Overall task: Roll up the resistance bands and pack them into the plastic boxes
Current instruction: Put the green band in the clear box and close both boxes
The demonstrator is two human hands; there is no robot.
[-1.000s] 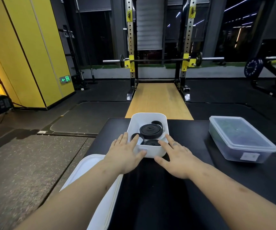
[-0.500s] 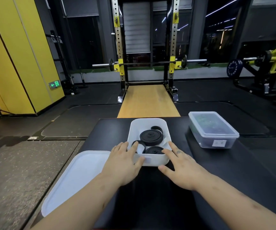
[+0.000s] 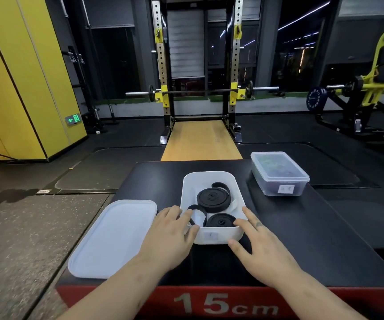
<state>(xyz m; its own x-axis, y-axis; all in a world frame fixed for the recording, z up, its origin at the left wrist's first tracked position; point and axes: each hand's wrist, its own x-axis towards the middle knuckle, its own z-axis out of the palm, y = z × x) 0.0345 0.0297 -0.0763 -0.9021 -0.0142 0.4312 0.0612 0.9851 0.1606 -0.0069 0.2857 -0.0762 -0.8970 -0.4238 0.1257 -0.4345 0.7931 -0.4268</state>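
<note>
Bracing the open white box at centre frame, the left hand and right hand touch its near corners, fingers spread, gripping nothing. Rolled black bands sit inside. The lid at lower left likely goes on next: line up corners, press evenly.

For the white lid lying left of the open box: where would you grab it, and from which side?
Probably its long right edge, coming from the box side. The lid lies flat, so only its rim offers a pinch, and that edge sits nearest the left hand, which rests on the box.
</note>
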